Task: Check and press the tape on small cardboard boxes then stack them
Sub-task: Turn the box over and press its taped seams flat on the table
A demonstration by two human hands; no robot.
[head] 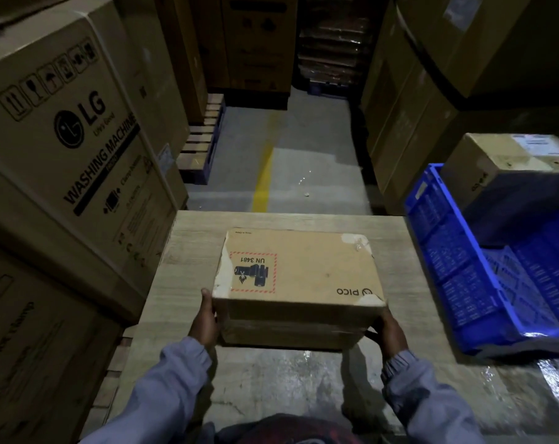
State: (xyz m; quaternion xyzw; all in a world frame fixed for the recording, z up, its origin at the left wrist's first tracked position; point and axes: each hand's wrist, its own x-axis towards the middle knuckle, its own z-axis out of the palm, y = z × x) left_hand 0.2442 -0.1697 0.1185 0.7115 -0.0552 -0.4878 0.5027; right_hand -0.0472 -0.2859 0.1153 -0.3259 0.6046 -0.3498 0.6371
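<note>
Grey sleeves [175, 379] low in view, both hands on the small cardboard box [299, 277]. L hand [206, 318] grips near-left corner, thumb up the edge. R hand [388, 334] curled round near-right bottom corner. Box over mid tabletop [191, 251], PICO + UN 3481 label up; resting or lifted, can't tell. Blue crate [464, 267] to the right, apart.

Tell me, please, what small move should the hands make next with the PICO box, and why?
Probably settle the box flat on the wooden table and free one hand for pressing: the left hand and the right hand both grip its near corners, so neither can press.
</note>
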